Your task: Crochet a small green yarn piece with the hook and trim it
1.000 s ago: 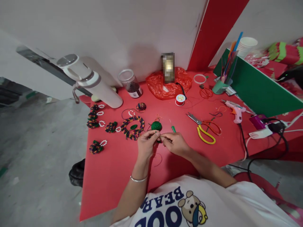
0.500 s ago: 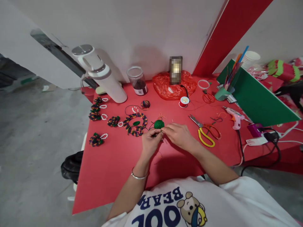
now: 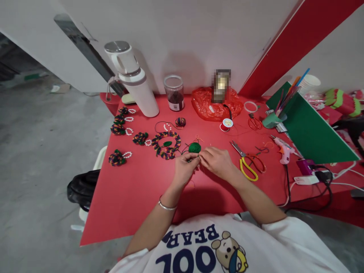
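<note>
My left hand (image 3: 186,167) and my right hand (image 3: 217,162) meet fingertip to fingertip over the red table (image 3: 136,204). Both are closed in a pinch on something small and dark green, perhaps yarn, mostly hidden by the fingers. Just beyond them lies a ball of green yarn (image 3: 195,148). Left of the hands rests a braided multicoloured yarn ring (image 3: 173,154) with a green leaf shape (image 3: 167,143) inside it. A pair of scissors (image 3: 243,160) with yellow and red handles lies to the right.
Several yarn flowers with white bead loops line the left side, one a yarn flower (image 3: 116,158). Behind stand a white flask (image 3: 143,96), a jar (image 3: 174,94) and a red plastic bag (image 3: 203,106). At right are a thread spool (image 3: 226,124), a pink glue gun (image 3: 285,150) and cables.
The view has shifted a little, so the table things appear slightly further right. Both hands stay pinched together, with only small finger movement.
</note>
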### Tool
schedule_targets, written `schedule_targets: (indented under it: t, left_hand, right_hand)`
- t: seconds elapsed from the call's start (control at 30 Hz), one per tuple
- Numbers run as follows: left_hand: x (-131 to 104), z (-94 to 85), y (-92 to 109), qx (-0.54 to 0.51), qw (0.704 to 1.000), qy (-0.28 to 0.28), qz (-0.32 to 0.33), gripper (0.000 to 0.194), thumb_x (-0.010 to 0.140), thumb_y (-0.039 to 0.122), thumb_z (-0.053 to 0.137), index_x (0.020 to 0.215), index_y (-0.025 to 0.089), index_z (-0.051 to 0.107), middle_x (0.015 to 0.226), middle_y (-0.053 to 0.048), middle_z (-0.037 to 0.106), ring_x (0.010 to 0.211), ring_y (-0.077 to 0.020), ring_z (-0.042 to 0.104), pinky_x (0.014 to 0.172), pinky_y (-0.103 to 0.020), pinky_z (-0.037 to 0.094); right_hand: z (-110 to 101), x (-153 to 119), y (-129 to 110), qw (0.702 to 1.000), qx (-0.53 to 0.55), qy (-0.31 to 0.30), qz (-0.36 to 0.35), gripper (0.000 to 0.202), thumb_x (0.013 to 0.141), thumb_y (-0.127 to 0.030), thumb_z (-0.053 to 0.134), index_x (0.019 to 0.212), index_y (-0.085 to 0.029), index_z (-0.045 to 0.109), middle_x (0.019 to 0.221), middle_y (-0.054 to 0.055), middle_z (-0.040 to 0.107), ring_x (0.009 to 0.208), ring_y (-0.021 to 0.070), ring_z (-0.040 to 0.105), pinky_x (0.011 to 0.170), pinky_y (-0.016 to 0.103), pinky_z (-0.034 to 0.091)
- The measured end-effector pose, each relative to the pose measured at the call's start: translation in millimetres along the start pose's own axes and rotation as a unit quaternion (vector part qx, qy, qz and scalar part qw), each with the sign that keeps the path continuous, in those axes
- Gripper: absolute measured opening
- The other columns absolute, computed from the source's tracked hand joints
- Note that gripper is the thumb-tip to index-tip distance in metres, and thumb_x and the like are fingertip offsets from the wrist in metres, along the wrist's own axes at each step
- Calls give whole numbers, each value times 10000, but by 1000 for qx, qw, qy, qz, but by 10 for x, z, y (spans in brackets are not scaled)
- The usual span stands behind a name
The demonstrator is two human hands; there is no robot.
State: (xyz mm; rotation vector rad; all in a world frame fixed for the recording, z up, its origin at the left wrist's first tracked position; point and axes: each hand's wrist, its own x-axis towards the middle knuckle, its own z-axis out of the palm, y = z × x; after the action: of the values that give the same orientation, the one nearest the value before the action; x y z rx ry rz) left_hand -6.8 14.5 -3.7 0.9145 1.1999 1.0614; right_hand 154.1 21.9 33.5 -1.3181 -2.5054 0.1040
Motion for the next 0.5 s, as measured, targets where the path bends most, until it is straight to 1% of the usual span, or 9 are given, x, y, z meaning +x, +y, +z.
schedule_targets:
  t: [0.1, 0.2, 0.3, 0.4, 0.43, 0.5]
  left_hand:
    - [-8, -9, 5, -17, 1000, -6, -8, 203, 690, 309, 751, 784, 130, 765, 530, -4, 632, 418, -100, 536, 396, -201, 415]
    - [-14, -11, 6, -13, 1000, -10, -7, 227, 704, 329, 768, 808, 128, 767, 541, -8, 640, 422, -102, 543, 394, -203, 419]
    - [-12, -14, -1, -6, 1000, -10, -2, 230, 709, 333, 775, 813, 128, 766, 545, -10, 646, 423, -101, 545, 400, -203, 423]
    - [-2, -14, -22, 2, 1000, -7, 7, 209, 714, 312, 760, 815, 130, 771, 539, -4, 643, 421, -100, 545, 417, -206, 434]
    - [1, -12, -31, 4, 1000, -5, 9, 201, 715, 303, 752, 816, 131, 774, 535, 0, 639, 421, -101, 546, 424, -208, 439]
    - [7, -5, -46, 10, 1000, 1, 15, 182, 716, 282, 731, 813, 136, 781, 534, 5, 636, 431, -104, 550, 447, -216, 456]
  right_hand:
    - [38, -36, 17, 997, 58, 37, 23, 184, 1006, -233, 539, 920, -198, 698, 862, 57, 723, 789, 172, 616, 687, 287, 382]
    - [66, -63, 29, 990, 116, 64, 50, 177, 1001, -220, 544, 940, -203, 709, 846, 39, 728, 756, 159, 622, 731, 275, 419]
    - [61, -76, 51, 986, 143, 71, 42, 199, 1019, -234, 531, 983, -202, 725, 874, 43, 742, 772, 157, 639, 742, 270, 434]
    - [19, -76, 76, 993, 110, 49, 12, 226, 1042, -265, 513, 1088, -200, 725, 948, 66, 752, 832, 167, 650, 742, 275, 427]
    - [2, -73, 79, 995, 88, 35, 0, 230, 1044, -269, 511, 1094, -200, 725, 952, 70, 750, 839, 171, 646, 726, 277, 416]
    - [-21, -66, 75, 999, 39, 7, -17, 223, 1040, -265, 518, 1041, -205, 732, 913, 67, 738, 825, 173, 627, 662, 284, 370]
